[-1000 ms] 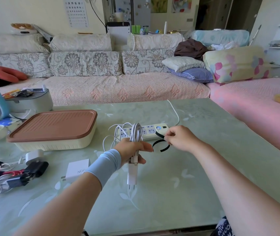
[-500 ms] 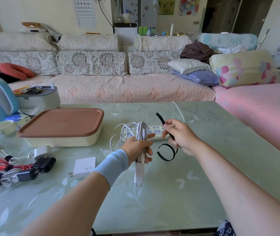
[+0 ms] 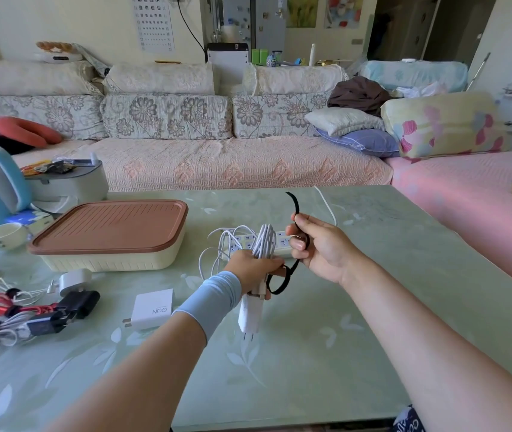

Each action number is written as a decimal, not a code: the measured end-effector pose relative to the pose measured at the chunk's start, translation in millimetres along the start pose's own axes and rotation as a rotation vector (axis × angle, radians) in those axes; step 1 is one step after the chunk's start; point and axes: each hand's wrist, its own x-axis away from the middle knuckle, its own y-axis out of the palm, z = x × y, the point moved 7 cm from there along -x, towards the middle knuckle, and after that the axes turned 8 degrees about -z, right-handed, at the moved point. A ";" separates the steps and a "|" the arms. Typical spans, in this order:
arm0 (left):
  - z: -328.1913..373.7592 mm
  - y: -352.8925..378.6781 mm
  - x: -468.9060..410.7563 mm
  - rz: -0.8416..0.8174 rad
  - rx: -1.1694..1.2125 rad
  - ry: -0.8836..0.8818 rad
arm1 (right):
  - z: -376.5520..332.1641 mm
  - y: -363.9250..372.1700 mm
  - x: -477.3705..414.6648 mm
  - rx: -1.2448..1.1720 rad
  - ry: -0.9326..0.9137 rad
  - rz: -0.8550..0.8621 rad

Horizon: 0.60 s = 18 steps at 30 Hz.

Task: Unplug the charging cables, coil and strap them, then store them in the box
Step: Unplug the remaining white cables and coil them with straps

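Just in front of the power strip [image 3: 282,242], left hand [image 3: 250,267] gripped the coiled white cable [image 3: 265,241] and charger [image 3: 250,316], right hand [image 3: 323,248] pinched the black strap [image 3: 294,204] beside it.

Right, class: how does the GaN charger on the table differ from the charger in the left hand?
The GaN charger lies flat on the table, prongs pointing left; the held charger hangs from the left hand, prongs down. The GaN charger is squarish; the held charger is narrow and long. The GaN charger shows no cable; the held charger is held with a coiled white cable. Both are white, pronged chargers.
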 end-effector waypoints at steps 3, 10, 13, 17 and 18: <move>-1.2 0.0 -3.2 0.001 -0.020 -0.016 | 1.0 -2.0 0.4 0.005 0.005 0.016; 0.8 -2.6 -10.3 0.092 0.004 -0.044 | -10.7 -21.2 4.3 0.365 0.018 0.197; 1.3 -4.5 -12.4 0.125 -0.007 -0.030 | -8.3 -26.7 7.7 0.350 0.040 0.227; -4.8 -12.6 -16.6 0.188 0.043 -0.046 | -13.6 -34.3 14.0 0.631 0.144 0.304; -5.5 -14.5 -17.0 0.199 0.045 -0.049 | -14.7 -36.5 15.6 0.754 0.168 0.312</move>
